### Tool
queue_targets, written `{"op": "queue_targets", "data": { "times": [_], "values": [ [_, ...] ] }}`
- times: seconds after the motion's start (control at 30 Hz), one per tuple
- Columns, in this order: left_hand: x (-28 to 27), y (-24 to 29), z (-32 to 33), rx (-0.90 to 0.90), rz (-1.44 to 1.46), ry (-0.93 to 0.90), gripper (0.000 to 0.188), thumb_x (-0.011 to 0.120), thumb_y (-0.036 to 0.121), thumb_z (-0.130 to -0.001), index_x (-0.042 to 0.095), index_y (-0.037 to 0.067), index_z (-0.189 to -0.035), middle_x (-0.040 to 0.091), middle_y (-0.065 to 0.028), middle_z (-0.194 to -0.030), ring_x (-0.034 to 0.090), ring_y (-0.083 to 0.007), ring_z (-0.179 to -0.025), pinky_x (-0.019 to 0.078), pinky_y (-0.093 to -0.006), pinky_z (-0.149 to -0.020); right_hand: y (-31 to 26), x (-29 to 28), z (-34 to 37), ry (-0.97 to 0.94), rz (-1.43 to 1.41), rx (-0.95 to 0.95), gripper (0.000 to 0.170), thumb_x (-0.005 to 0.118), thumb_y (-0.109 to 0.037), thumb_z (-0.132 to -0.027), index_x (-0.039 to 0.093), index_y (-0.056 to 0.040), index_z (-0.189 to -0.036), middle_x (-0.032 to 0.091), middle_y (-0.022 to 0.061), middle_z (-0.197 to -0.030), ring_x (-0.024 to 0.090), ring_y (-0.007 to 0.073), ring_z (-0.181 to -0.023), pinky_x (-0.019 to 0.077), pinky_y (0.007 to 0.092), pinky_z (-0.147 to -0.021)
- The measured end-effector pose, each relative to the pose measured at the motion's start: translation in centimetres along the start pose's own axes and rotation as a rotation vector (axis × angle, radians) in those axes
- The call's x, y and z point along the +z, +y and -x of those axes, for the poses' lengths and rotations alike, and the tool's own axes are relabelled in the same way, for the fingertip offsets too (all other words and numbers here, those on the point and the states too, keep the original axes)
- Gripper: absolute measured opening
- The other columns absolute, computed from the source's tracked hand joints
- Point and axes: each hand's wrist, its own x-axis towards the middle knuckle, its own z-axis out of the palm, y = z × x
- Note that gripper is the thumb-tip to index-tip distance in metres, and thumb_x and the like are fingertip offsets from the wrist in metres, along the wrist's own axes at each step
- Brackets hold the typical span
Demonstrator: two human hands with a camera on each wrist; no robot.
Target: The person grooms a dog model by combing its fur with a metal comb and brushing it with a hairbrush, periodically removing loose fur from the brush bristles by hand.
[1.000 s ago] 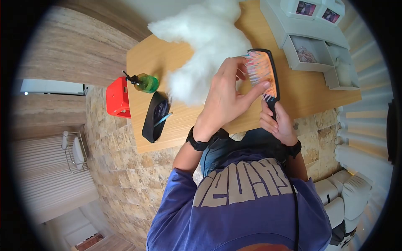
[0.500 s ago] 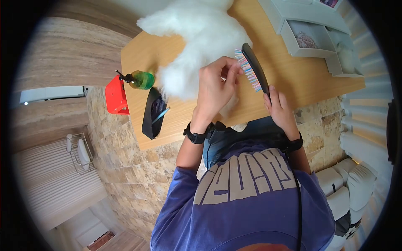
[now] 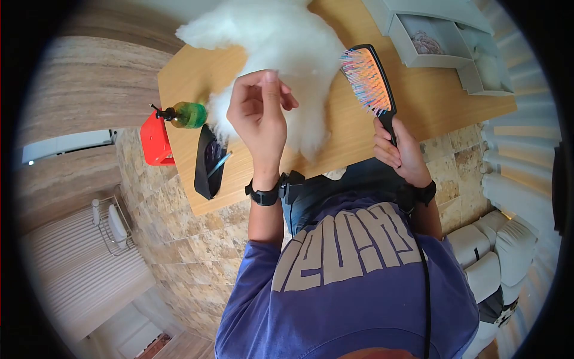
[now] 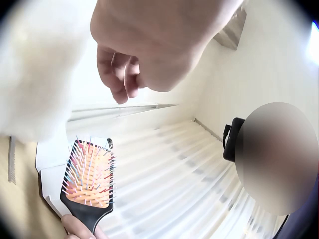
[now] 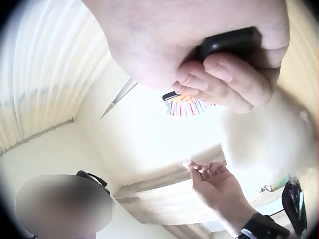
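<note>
The right hand [image 3: 402, 152] grips the black handle of a paddle brush [image 3: 369, 78], whose orange pad and multicoloured bristles face the left hand. That brush [image 4: 89, 174] stands upright in the left wrist view. To its left, the left hand [image 3: 260, 119] is raised above the white fluff [image 3: 281, 42], apart from the bristles. In the right wrist view, the left hand [image 5: 217, 186] pinches a small pale wisp [image 5: 186, 163] between thumb and fingertip. The fluff spreads over the table behind and below this hand.
On the wooden table [image 3: 442, 102] are a green pump bottle [image 3: 190, 115] and an open black pouch [image 3: 209, 164] with a light-blue stick at the left. White drawers [image 3: 427, 42] stand pulled out at the back right. A red stool [image 3: 156, 140] is beside the table.
The left hand has moved left and up, away from the brush. The brush has turned from side-on to show its bristle face again, still held in the right hand.
</note>
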Motion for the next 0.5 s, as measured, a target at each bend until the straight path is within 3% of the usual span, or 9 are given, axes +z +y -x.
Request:
{"op": "queue_targets", "data": {
  "times": [0.17,0.27,0.37,0.43,0.47,0.5],
  "values": [
    [0.6,-0.5,0.4,0.015,0.009,0.013,0.010,0.056,0.005,-0.101,0.061,-0.004,-0.100,0.063,-0.0096,-0.078,0.061,-0.0150,-0.062,0.0477,-0.0259,-0.056,0.2,0.4,-0.1,-0.042,-0.075,0.069,0.041,0.029,-0.036,-0.109,0.039,-0.0122,-0.077,0.027,-0.0059,-0.046,0.024,0.0057,-0.033,0.0218,0.0210,-0.033],
    [1.3,-0.5,0.9,-0.023,0.030,-0.146,0.012,0.059,0.004,-0.099,0.064,-0.006,-0.105,0.066,-0.0098,-0.081,0.064,-0.0147,-0.069,0.0503,-0.0256,-0.062,0.5,0.8,-0.2,-0.065,-0.042,0.061,0.041,0.028,-0.036,-0.109,0.039,-0.0122,-0.077,0.028,-0.0055,-0.047,0.024,0.0055,-0.034,0.0216,0.0209,-0.033],
    [2.3,-0.4,1.0,-0.035,-0.016,-0.241,0.016,0.060,0.004,-0.099,0.064,-0.006,-0.111,0.066,-0.0085,-0.082,0.065,-0.0140,-0.072,0.0522,-0.0255,-0.067,1.0,1.7,-0.5,0.017,0.161,-0.007,0.041,0.030,-0.036,-0.109,0.040,-0.0127,-0.077,0.030,-0.0059,-0.049,0.024,0.0042,-0.034,0.0190,0.0202,-0.034],
    [2.8,-0.5,1.3,-0.031,0.012,-0.257,0.020,0.062,0.004,-0.097,0.065,-0.005,-0.115,0.067,-0.0078,-0.084,0.065,-0.0131,-0.075,0.0530,-0.0251,-0.072,1.2,1.8,-0.8,0.097,0.381,-0.100,0.044,0.034,-0.034,-0.108,0.046,-0.0058,-0.076,0.039,0.0019,-0.051,0.038,0.0132,-0.037,0.0291,0.0268,-0.038],
    [3.2,-0.4,1.5,0.020,-0.021,-0.260,0.017,0.065,0.003,-0.095,0.066,-0.005,-0.110,0.067,-0.0076,-0.086,0.064,-0.0121,-0.074,0.0529,-0.0252,-0.071,1.8,1.8,-1.0,0.095,0.380,-0.098,0.044,0.034,-0.034,-0.108,0.046,-0.0058,-0.076,0.039,0.0019,-0.051,0.038,0.0132,-0.037,0.0291,0.0268,-0.038],
    [3.3,-0.3,1.6,0.071,-0.054,-0.264,0.015,0.068,0.002,-0.093,0.067,-0.006,-0.105,0.067,-0.0073,-0.089,0.064,-0.0111,-0.073,0.0528,-0.0253,-0.071,2.7,1.8,-1.2,0.301,0.957,-0.437,0.045,0.037,-0.032,-0.108,0.050,-0.0013,-0.079,0.044,0.0067,-0.053,0.044,0.0198,-0.042,0.0346,0.0313,-0.043]
  ]
}}
